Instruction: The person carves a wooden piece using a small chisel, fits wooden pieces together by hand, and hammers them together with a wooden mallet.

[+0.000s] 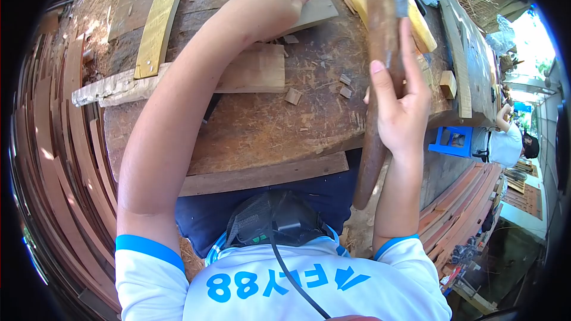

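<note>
Jutting past bench edge (315, 145), wooden bar (379, 41) in right hand (401, 107)

Over on the bench (256, 128), a plank (259, 70) lies ahead of the worker (279, 291), leftward, a strip (159, 27) with its near end on it; a block (320, 10) sits just beyond, offcuts (292, 96) right, and a stool (446, 147) stands off right.

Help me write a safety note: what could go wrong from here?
The long brown wooden bar held in the right hand could, if swung astray, hit the left hand, which is at the pale flat wooden block. The small square pale wood offcuts lying on the scratched brown wooden bench might get under the block and tilt it.
</note>
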### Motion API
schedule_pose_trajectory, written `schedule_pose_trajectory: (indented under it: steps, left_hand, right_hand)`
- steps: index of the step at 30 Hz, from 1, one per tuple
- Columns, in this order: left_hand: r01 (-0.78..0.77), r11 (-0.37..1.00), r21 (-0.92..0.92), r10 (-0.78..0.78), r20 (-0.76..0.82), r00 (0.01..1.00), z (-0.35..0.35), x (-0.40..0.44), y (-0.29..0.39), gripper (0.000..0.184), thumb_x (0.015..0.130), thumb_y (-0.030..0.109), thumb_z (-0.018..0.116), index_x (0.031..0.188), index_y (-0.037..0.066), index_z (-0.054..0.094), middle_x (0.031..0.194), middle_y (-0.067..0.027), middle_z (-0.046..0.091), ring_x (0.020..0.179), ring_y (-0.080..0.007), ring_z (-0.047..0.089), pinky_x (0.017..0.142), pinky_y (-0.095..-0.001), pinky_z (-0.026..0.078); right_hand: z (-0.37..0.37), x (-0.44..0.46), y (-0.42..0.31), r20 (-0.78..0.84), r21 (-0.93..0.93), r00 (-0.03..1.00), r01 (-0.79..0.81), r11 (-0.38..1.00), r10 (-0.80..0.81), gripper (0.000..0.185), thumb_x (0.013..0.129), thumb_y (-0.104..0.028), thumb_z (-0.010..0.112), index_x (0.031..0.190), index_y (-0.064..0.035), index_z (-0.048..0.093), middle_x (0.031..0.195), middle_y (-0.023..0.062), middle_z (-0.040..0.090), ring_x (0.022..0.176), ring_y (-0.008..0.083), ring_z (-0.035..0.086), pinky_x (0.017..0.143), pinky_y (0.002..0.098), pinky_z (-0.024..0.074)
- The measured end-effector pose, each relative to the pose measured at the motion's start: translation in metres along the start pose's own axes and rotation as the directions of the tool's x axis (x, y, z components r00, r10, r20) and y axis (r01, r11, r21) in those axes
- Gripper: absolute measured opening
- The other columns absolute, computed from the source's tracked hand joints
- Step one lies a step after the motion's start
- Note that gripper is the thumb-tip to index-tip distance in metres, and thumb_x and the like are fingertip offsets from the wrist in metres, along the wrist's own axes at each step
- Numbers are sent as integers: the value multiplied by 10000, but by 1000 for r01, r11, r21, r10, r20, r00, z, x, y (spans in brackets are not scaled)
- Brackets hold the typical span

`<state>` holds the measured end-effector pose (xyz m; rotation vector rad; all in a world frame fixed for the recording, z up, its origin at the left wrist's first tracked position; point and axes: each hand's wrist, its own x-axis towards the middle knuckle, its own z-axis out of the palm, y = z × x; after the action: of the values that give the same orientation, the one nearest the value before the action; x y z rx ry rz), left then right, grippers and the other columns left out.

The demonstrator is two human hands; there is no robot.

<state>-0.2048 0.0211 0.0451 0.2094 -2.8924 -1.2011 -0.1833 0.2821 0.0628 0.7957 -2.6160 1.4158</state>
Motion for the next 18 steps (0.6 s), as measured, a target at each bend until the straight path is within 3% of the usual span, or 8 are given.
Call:
schedule_pose_trajectory:
  steps: [2,4,6,9,11,13,16,18]
  left_hand:
    - [11,1000,-15,-11,-9,1000,1,0,-1,454,1121,369,535,1233,-1,774,1013,-285,782,981,-457,759,943,-516,577]
    - [1,1000,-12,-1,-24,1000,4,3,-1,453,1120,370,537,1221,0,779,1006,-281,783,969,-452,760,937,-506,581]
    - [-22,1000,15,23,-27,999,5,8,-2,452,1122,369,535,1213,2,783,996,-273,785,954,-434,765,927,-497,584]
    - [-96,992,82,102,-72,992,9,9,-15,443,1116,333,543,1089,-44,774,943,-285,771,921,-448,760,883,-506,579]
    - [-137,987,85,144,-90,985,12,11,-16,432,1090,300,562,1011,-67,776,947,-318,751,951,-486,739,893,-532,570]
    - [-133,991,26,134,-80,988,8,9,-10,396,1044,270,591,973,-64,790,1003,-367,724,1039,-540,705,951,-570,558]
    - [-96,994,53,99,-73,992,5,9,-8,398,1052,272,591,984,-70,782,990,-352,739,1021,-529,718,935,-555,569]
    - [-153,988,14,154,-111,982,8,6,-16,401,1050,272,594,985,-78,779,991,-352,739,1014,-530,720,929,-555,570]
  right_hand:
    - [2,5,-4,59,-65,997,-43,997,47,681,1047,-148,707,1671,-75,445,1570,235,607,1448,330,595,1205,419,444]
    - [3,14,12,163,-298,982,142,944,-96,671,1066,-167,695,1679,-82,436,1494,209,679,1246,270,724,1069,382,556]
    - [-12,12,-2,81,-122,992,-87,989,98,672,1069,-176,698,1682,-93,437,1472,192,697,1105,205,749,959,333,592]
    - [-16,13,-13,52,21,993,-106,994,105,661,1062,-184,710,1664,-71,459,1515,201,663,1178,220,714,1008,341,555]
    - [-10,17,-8,153,-127,980,-111,986,130,649,1055,-180,717,1642,-36,481,1544,219,635,1328,268,646,1120,379,486]
    - [-12,14,-7,155,-196,981,-81,977,113,639,1051,-171,717,1626,-7,493,1563,231,616,1437,304,603,1207,410,439]
    - [-13,12,-9,-1,-7,993,114,993,-114,643,1052,-164,712,1631,-3,485,1577,225,608,1386,280,643,1165,402,473]
    - [-7,6,-24,133,-104,984,-103,989,117,649,1063,-171,703,1654,-40,468,1470,223,679,1220,244,711,1047,373,536]
